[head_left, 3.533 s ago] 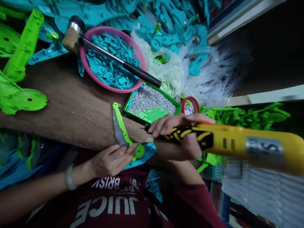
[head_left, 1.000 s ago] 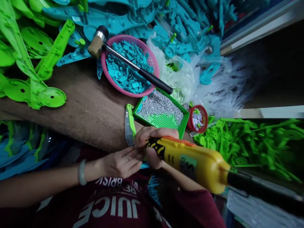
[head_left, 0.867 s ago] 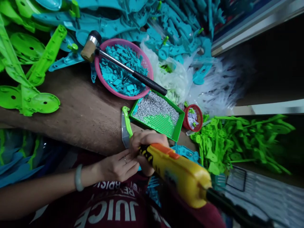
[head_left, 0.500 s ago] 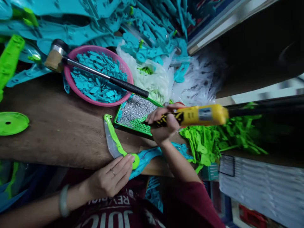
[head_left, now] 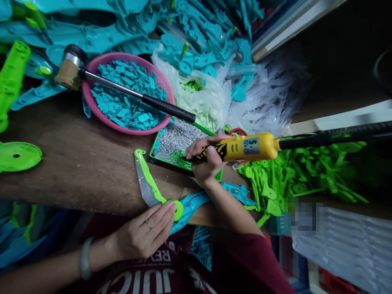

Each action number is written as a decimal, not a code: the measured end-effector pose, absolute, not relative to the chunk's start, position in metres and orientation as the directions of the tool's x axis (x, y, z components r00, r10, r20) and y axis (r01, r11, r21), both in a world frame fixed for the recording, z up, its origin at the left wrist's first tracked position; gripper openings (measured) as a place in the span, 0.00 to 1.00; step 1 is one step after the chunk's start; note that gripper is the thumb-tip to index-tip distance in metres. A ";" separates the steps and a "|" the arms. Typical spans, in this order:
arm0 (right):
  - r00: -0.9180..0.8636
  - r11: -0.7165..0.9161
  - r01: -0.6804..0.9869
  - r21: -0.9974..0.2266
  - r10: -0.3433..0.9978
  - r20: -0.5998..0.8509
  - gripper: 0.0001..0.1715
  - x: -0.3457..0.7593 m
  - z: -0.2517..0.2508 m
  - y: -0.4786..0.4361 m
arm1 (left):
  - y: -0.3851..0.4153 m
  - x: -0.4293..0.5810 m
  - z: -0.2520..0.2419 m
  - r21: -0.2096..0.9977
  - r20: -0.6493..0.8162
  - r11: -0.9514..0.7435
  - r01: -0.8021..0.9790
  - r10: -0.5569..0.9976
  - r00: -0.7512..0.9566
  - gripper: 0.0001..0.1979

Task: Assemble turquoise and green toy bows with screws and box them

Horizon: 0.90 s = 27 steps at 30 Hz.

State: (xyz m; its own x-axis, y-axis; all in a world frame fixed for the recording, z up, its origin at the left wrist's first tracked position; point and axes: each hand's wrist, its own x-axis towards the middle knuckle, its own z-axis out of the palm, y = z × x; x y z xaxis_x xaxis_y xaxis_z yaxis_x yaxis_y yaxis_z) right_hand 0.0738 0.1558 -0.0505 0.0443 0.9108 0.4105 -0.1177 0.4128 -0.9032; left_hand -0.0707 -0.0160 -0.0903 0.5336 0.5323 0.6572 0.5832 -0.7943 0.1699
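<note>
plainly, the work looks partway through: the lime-green curved strip [head_left: 148, 176] has its round end lying over the turquoise shell [head_left: 191, 206], near the front edge of the brown table [head_left: 88, 171]. a clear blade-shaped panel [head_left: 143, 183] already runs along the strip's side. whether any of the silver screws [head_left: 180, 139] sit in these parts, you can't tell here, since your left hand [head_left: 150, 226] covers the overlap; its fingers lie together on the strip, and with the thumb hidden, a pinch can't be confirmed. your right hand [head_left: 210, 161] wraps tightly around the yellow electric screwdriver [head_left: 245, 147], its front end over the green tray [head_left: 218, 175], well apart from the strip, so fastening seems unfinished. the strip looks bright and smooth, ending in 1 small hooked tip; the panel is greyish and see-through.
</note>
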 end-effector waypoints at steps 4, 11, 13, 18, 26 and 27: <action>0.076 0.483 -0.106 -0.869 0.876 0.477 0.10 0.066 -0.024 0.150 | -0.018 -0.068 -0.092 0.169 0.676 -0.790 0.589 0.528 0.514 0.18; -0.103 0.398 -0.323 -0.859 0.887 0.450 0.17 -0.011 -0.015 0.142 | -0.018 -0.066 -0.096 0.121 0.702 -0.798 0.590 0.489 0.518 0.17; -0.145 0.341 -0.333 -0.879 0.903 0.405 0.18 -0.027 -0.028 0.144 | -0.019 -0.066 -0.099 0.106 0.716 -0.799 0.592 0.475 0.512 0.17; -0.214 0.306 -0.324 -0.895 0.898 0.385 0.16 -0.030 -0.050 0.147 | -0.019 -0.067 -0.102 0.118 0.747 -0.793 0.598 0.468 0.473 0.15; -0.406 0.251 -0.308 -0.918 0.838 0.365 0.18 -0.025 -0.039 0.153 | -0.014 -0.073 -0.097 0.068 0.719 -0.807 0.587 0.447 0.532 0.14; -0.375 0.282 -0.328 -0.901 0.837 0.399 0.19 -0.018 -0.026 0.154 | -0.012 -0.080 -0.096 0.064 0.697 -0.808 0.585 0.456 0.554 0.14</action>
State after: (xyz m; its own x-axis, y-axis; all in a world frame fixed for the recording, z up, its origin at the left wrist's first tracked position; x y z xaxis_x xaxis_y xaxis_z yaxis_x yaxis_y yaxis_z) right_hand -0.0180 0.1540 -0.0258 -0.3749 0.8370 0.3987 -0.3285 0.2822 -0.9014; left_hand -0.0795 -0.0123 -0.0958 0.5537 0.4559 0.6968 0.5851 -0.8084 0.0639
